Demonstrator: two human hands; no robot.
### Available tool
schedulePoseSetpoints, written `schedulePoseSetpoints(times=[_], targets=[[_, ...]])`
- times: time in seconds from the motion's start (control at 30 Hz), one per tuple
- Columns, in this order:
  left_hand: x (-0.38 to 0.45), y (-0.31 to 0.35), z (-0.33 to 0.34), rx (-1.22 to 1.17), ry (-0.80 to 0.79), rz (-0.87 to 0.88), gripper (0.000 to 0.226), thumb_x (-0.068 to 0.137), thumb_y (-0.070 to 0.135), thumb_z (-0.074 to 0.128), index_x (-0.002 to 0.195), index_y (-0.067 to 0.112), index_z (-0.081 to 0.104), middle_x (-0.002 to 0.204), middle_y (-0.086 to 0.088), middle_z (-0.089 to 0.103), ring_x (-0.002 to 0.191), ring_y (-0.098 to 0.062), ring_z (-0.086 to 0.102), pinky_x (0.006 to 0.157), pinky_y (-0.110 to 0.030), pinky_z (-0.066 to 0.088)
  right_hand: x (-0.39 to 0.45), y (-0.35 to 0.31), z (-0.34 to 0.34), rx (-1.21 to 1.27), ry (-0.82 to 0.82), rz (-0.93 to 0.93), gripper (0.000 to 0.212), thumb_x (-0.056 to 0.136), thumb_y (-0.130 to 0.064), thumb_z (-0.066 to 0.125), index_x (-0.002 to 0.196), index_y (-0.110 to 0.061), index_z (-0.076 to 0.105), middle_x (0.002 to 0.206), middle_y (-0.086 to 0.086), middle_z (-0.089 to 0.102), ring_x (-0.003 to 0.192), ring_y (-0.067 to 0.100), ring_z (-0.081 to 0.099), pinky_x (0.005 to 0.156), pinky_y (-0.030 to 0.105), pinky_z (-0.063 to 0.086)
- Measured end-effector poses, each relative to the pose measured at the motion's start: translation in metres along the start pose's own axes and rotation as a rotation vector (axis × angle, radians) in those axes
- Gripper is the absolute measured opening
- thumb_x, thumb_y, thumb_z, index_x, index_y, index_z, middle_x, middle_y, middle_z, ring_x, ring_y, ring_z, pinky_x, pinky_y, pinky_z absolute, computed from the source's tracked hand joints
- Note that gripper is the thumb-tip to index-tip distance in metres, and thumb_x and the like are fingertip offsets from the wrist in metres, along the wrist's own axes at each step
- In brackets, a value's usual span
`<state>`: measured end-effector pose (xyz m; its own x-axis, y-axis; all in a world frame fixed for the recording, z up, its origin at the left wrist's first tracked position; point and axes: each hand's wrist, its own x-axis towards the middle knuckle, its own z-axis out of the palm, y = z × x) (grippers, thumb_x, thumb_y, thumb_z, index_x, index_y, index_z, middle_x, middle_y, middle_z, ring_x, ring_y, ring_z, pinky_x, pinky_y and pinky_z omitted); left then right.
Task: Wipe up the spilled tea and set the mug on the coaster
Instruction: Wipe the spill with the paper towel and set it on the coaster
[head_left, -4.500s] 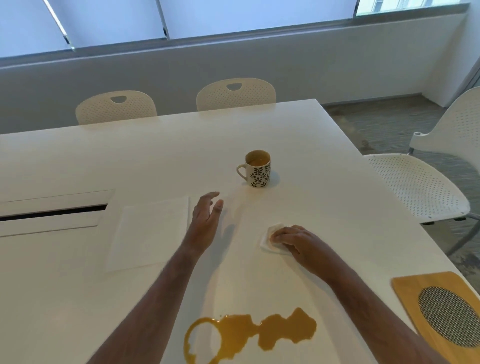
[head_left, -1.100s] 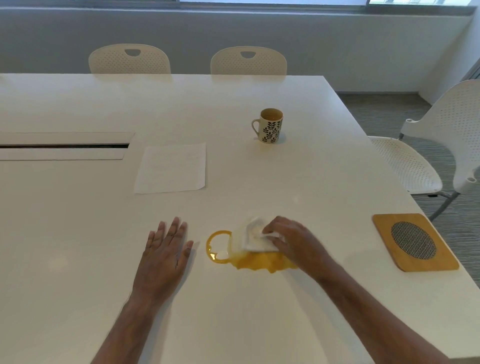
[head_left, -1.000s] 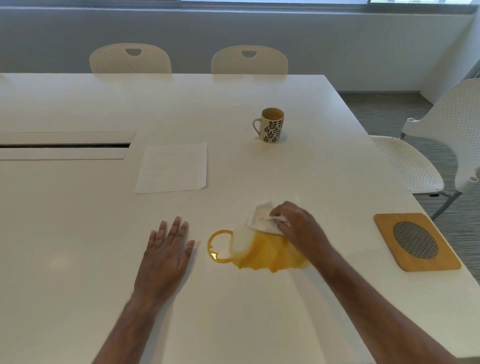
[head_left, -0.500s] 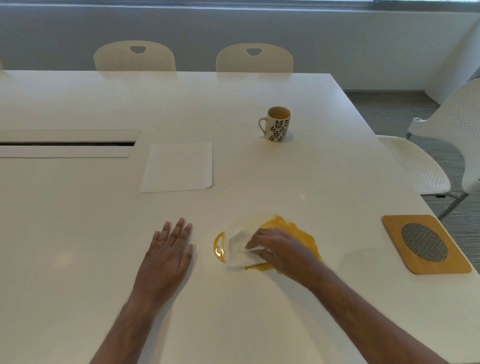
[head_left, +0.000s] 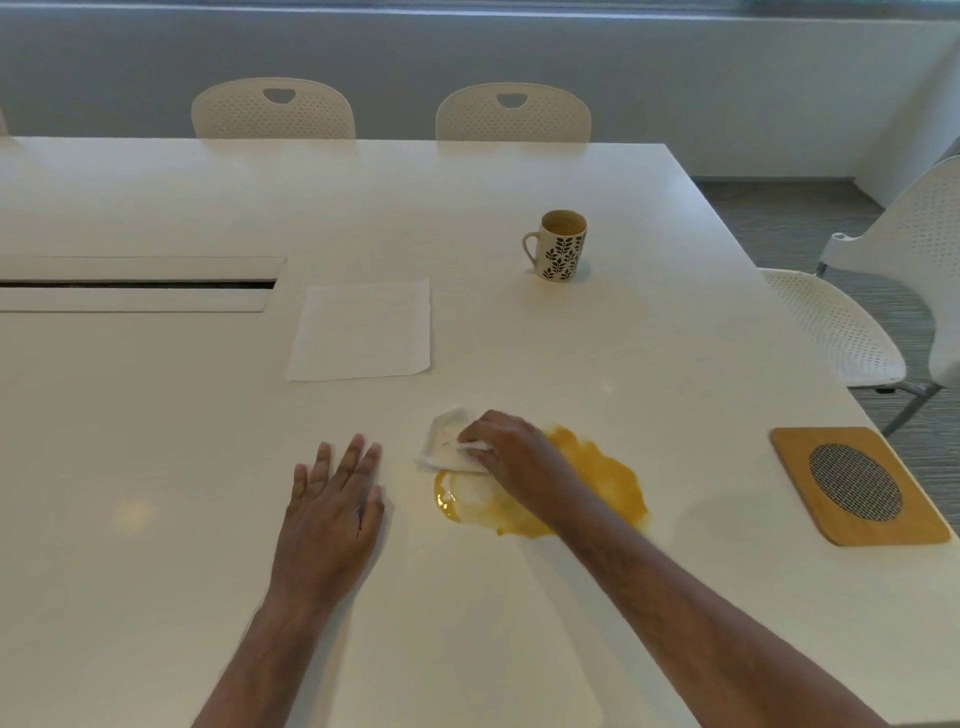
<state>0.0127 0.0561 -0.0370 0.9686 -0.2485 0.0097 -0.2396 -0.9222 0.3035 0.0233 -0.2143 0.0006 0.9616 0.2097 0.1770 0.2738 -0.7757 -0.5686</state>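
1. Now wiping: my right hand (head_left: 511, 447) presses a folded white paper napkin (head_left: 448, 448) at the yellow tea puddle's (head_left: 597, 480) edge; left hand (head_left: 332, 499) flat, empty.
2. Puddle remains, napkin seemingly barely stained; next, sweep across it.
3. Leaf-patterned ceramic mug (head_left: 560, 245) waits far from the wooden coaster (head_left: 860, 486).

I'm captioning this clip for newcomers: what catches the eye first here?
The yellow tea spill near the table's front edge, with the right hand pressing a white napkin at its far-left edge. Then the leaf-patterned mug farther back, and the wooden coaster at the right edge.
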Motion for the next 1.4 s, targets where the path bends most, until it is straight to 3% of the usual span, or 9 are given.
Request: schedulePoseSetpoints(times=[0.13, 0.27, 0.53, 0.7, 0.9, 1.07, 1.17, 1.27, 1.4], targets=[[0.001, -0.002, 0.001, 0.016, 0.010, -0.001, 0.068, 0.100, 0.048, 0.017, 0.164, 0.032, 0.033, 0.172, 0.013, 0.021, 0.162, -0.024, 0.016, 0.132, -0.046, 0.011, -0.024, -0.004, 0.006, 0.050, -0.153, -0.163, 0.016, 0.094, -0.010, 0.069, 0.106, -0.017, 0.077, 0.105, -0.002, 0.071, 0.098, 0.017, 0.068, 0.086, 0.027, 0.049], [0.001, -0.004, 0.002, 0.013, 0.012, -0.004, 0.067, 0.101, 0.048, 0.017, 0.164, 0.033, 0.032, 0.172, 0.014, 0.020, 0.162, -0.023, 0.016, 0.132, -0.045, 0.011, -0.045, 0.020, -0.012, -0.023, -0.226, -0.178, 0.017, 0.095, -0.020, 0.069, 0.105, -0.032, 0.075, 0.107, -0.015, 0.069, 0.105, -0.001, 0.064, 0.091, 0.028, 0.030], [-0.001, 0.001, 0.000, -0.027, 0.014, -0.017, 0.069, 0.099, 0.050, 0.014, 0.165, 0.035, 0.030, 0.173, 0.016, 0.018, 0.163, -0.018, 0.010, 0.133, -0.042, 0.006, -0.013, 0.043, -0.025, -0.130, 0.096, 0.183, 0.026, 0.097, -0.015, 0.066, 0.119, -0.027, 0.076, 0.113, -0.010, 0.069, 0.109, 0.010, 0.066, 0.098, 0.037, 0.031], [0.000, -0.001, 0.001, -0.017, 0.008, -0.020, 0.065, 0.102, 0.047, 0.020, 0.164, 0.035, 0.030, 0.173, 0.016, 0.018, 0.163, -0.019, 0.010, 0.132, -0.043, 0.008, -0.026, 0.014, 0.000, -0.078, -0.037, 0.031, 0.030, 0.096, -0.010, 0.064, 0.112, -0.032, 0.077, 0.106, -0.013, 0.067, 0.099, 0.007, 0.066, 0.090, 0.038, 0.034], [0.000, -0.002, 0.003, -0.019, 0.012, -0.013, 0.066, 0.101, 0.049, 0.017, 0.165, 0.036, 0.029, 0.173, 0.016, 0.017, 0.163, -0.019, 0.009, 0.133, -0.043, 0.006, -0.079, 0.033, -0.019, -0.004, -0.171, -0.088, 0.021, 0.098, -0.036, 0.058, 0.109, -0.037, 0.076, 0.102, -0.019, 0.060, 0.101, -0.014, 0.055, 0.095, 0.031, 0.030], [0.000, -0.001, 0.003, -0.020, 0.015, -0.015, 0.067, 0.101, 0.050, 0.017, 0.165, 0.035, 0.029, 0.173, 0.016, 0.018, 0.163, -0.019, 0.010, 0.132, -0.043, 0.006, -0.082, 0.076, -0.058, -0.166, 0.022, 0.194, 0.025, 0.095, -0.018, 0.066, 0.108, -0.035, 0.077, 0.109, -0.014, 0.068, 0.104, 0.016, 0.067, 0.087, 0.038, 0.031], [0.000, -0.001, 0.003, -0.024, 0.017, -0.014, 0.068, 0.100, 0.050, 0.017, 0.165, 0.035, 0.030, 0.173, 0.016, 0.018, 0.163, -0.019, 0.010, 0.132, -0.043, 0.006, -0.073, 0.080, -0.067, -0.189, 0.116, 0.351, 0.027, 0.098, -0.013, 0.064, 0.116, -0.029, 0.076, 0.113, -0.009, 0.068, 0.106, 0.020, 0.068, 0.093, 0.038, 0.034], [0.000, -0.002, 0.003, -0.024, 0.015, -0.015, 0.067, 0.100, 0.050, 0.016, 0.165, 0.036, 0.030, 0.173, 0.016, 0.017, 0.163, -0.019, 0.010, 0.132, -0.043, 0.007, -0.071, 0.064, -0.059, -0.165, 0.085, 0.309, 0.027, 0.100, -0.014, 0.062, 0.118, -0.028, 0.076, 0.115, -0.009, 0.068, 0.107, 0.018, 0.067, 0.097, 0.039, 0.035], [0.000, -0.002, 0.004, -0.033, 0.017, -0.020, 0.067, 0.100, 0.051, 0.017, 0.164, 0.037, 0.030, 0.172, 0.018, 0.017, 0.163, -0.017, 0.010, 0.132, -0.043, 0.006, -0.092, 0.042, -0.050, -0.060, -0.051, 0.077, 0.022, 0.097, -0.014, 0.067, 0.109, -0.028, 0.079, 0.102, -0.016, 0.064, 0.099, 0.010, 0.064, 0.092, 0.021, 0.039]])
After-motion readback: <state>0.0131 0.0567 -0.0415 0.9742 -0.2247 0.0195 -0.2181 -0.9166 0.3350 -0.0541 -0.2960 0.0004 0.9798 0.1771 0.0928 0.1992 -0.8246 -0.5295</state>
